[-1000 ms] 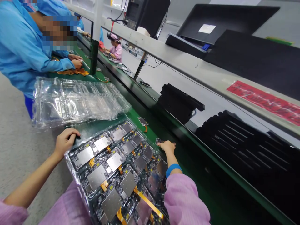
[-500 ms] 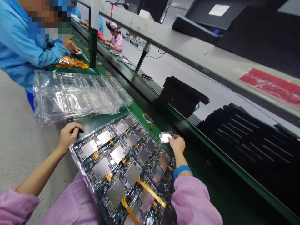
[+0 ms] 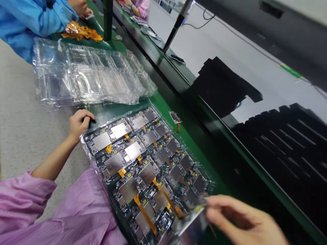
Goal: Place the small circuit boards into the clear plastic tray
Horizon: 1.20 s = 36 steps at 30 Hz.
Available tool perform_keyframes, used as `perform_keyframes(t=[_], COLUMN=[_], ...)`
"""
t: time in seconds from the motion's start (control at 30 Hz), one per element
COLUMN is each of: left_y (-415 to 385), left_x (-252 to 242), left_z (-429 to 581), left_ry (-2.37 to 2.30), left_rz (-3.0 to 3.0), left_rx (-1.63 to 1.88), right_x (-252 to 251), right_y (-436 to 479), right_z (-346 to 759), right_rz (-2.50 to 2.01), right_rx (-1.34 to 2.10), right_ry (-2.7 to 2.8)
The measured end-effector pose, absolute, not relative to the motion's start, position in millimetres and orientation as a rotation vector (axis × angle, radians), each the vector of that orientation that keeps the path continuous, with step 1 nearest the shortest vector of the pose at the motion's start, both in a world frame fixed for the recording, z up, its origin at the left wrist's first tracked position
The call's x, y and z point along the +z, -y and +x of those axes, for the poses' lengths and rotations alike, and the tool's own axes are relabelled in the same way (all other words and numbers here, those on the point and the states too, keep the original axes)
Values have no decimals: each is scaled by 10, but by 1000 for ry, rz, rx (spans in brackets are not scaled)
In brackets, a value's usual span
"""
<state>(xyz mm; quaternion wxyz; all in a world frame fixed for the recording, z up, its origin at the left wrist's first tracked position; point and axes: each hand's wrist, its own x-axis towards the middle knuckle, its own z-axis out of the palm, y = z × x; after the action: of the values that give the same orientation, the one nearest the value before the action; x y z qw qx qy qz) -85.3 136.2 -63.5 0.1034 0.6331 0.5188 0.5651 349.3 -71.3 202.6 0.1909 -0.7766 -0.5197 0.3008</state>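
Both hands work at a clear blister tray [image 3: 90,162] full of circuit boards that lies on the green bench [image 3: 178,134], with its near end hanging over the bench's front edge above the person's pink-sleeved lap. Curled into a loose fist, the left hand [image 3: 79,123] presses its knuckles on the tray's far left corner, fingers folded in and holding nothing that shows. At the tray's near right corner, the right hand [image 3: 242,221] pinches a single circuit board [image 3: 190,223] by its right edge, between thumb and fingertips; this board is blurred, so its tilt cannot be judged well, though it seems lifted just clear of the tray. Rows of boards [image 3: 143,160] with silver shields and orange flex tails fill the tray's pockets. One loose board [image 3: 175,117] with an orange tail lies on the bare green surface just beyond the tray's far right corner. Farther along the bench, near its front edge, rests a stack of empty clear trays [image 3: 87,78], and past that a heap of orange flex strips [image 3: 80,32] beside a co-worker's blue sleeve [image 3: 33,20]. Along the bench's back edge runs a dark conveyor rail [image 3: 199,102], behind which stacks of black foam trays [image 3: 281,143] sit.
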Motion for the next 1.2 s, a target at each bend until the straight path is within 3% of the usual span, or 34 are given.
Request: perform_keyframes(t=[0.1, 0.27, 0.6, 0.87, 1.03, 1.2], left_y=[-1360, -1344, -1345, -1350, -1338, -1319], left_x=[-630, -586, -588, -612, -597, -602], left_z=[-863, -847, -847, -864, -856, -846], left_ry=[-1518, -1519, -1514, -1526, -1548, -1566], left_rz=[1870, 1882, 1878, 1866, 1841, 1828], left_rx=[1693, 1677, 1698, 1675, 1679, 1641], right_x=[1623, 958, 1131, 842, 929, 1197], right_y=[796, 848, 925, 941, 989, 764], right_z=[3190, 3100, 3215, 3063, 2919, 3205], right_rz=[-2155, -2201, -2118, -2266, -2272, -2349], right_rx=[1388, 1368, 1546, 1217, 770, 524], right_ry=[1349, 1389, 1233, 1596, 1970, 1874])
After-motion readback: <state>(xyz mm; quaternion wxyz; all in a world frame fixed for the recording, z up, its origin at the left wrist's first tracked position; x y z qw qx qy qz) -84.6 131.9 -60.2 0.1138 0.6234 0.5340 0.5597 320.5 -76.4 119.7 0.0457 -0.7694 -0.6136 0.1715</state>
